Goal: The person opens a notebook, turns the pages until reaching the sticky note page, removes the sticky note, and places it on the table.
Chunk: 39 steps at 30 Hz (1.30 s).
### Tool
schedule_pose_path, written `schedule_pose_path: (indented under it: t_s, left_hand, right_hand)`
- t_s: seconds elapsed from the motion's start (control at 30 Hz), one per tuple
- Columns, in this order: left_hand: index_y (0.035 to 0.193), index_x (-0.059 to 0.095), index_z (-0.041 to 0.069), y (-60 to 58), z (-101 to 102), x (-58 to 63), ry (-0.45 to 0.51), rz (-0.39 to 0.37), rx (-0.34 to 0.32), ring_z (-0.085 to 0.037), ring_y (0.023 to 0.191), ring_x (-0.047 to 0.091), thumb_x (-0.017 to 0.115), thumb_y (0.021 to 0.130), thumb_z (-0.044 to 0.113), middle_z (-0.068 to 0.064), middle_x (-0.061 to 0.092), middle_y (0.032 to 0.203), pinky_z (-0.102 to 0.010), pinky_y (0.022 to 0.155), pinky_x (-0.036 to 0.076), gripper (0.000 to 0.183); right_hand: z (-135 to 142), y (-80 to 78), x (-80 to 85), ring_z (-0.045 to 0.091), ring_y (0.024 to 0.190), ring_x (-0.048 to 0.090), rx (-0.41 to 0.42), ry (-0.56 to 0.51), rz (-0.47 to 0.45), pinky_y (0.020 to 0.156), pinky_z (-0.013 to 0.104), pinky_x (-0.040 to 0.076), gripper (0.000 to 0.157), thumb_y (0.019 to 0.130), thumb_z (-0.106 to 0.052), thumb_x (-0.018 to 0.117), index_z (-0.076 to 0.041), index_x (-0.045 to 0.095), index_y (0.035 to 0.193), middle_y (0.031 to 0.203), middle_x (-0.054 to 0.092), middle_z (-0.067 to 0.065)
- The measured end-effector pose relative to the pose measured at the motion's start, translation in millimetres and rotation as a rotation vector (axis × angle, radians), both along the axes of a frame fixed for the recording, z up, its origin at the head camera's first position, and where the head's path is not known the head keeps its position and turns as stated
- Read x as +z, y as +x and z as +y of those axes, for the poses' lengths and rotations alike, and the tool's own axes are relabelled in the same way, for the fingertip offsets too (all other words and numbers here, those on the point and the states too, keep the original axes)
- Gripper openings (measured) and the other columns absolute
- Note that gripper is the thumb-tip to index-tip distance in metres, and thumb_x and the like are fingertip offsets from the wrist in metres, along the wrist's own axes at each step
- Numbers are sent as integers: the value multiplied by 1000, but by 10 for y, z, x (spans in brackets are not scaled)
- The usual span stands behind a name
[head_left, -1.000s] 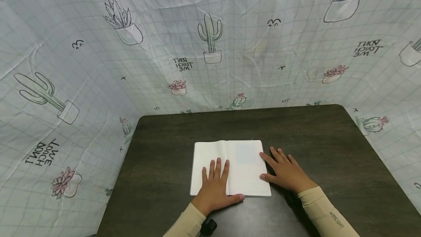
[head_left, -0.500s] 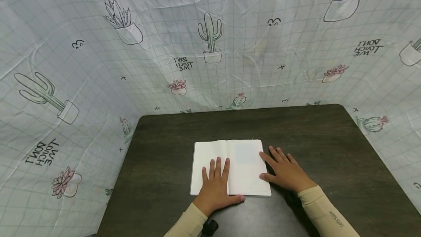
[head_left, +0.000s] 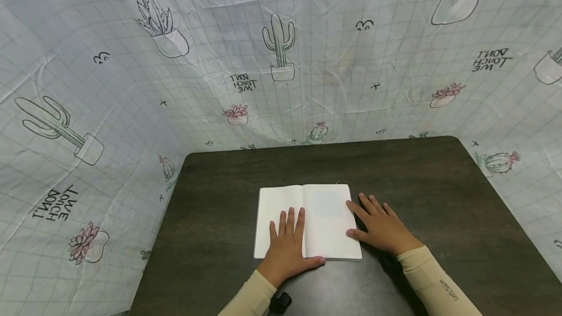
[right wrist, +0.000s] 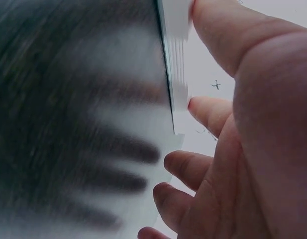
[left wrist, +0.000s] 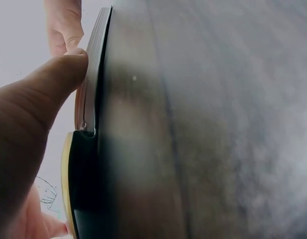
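Observation:
An open notebook point(head_left: 327, 223) with blank white pages lies flat on the dark wooden table point(head_left: 210, 208). My left hand point(head_left: 287, 250) rests on its left page, fingers spread and pointing away, with the thumb along the bottom edge. In the left wrist view the thumb point(left wrist: 63, 69) lies against the page edges, above the dark cover. My right hand point(head_left: 384, 228) is at the notebook's right side. Its thumb and index fingertip touch the right page's edge, while the other fingers spread out beyond it over the table. In the right wrist view those fingertips point(right wrist: 178, 162) are reflected in the tabletop.
A white grid-patterned cloth point(head_left: 325, 48) printed with cacti hangs behind the table and along both sides. A small black device point(head_left: 280, 302) sits at my left wrist. Cream sleeves point(head_left: 434, 277) cover both forearms.
Both hands keep the same places at the notebook, and the pages lie as before. The head view has shifted very slightly.

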State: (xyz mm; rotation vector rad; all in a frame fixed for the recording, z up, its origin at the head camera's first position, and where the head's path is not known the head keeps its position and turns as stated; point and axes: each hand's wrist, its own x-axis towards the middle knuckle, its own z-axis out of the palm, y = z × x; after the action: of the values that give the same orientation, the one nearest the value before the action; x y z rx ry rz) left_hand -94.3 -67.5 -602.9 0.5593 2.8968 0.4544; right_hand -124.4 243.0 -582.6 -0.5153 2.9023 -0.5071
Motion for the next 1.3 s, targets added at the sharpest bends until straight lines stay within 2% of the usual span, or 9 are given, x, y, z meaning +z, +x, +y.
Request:
schedule_pose_path:
  t_s: [0.87, 1.3]
  left_hand:
    - [176, -2, 20, 12, -79, -7, 54, -13, 6, -40, 167, 10, 60, 82, 94, -15, 11, 181, -72, 127, 17, 134]
    - [176, 1, 17, 19, -108, 6, 81, 25, -6, -39, 167, 16, 59, 85, 92, -16, 16, 180, -71, 127, 21, 131]
  right_hand:
    - [23, 38, 13, 55, 159, 26, -6, -12, 3, 120, 79, 22, 86, 100, -66, 65, -19, 41, 168, 173, 31, 28]
    - [35, 25, -19, 55, 159, 26, -11, -6, 11, 120, 79, 22, 88, 99, -69, 64, -20, 42, 168, 172, 32, 28]
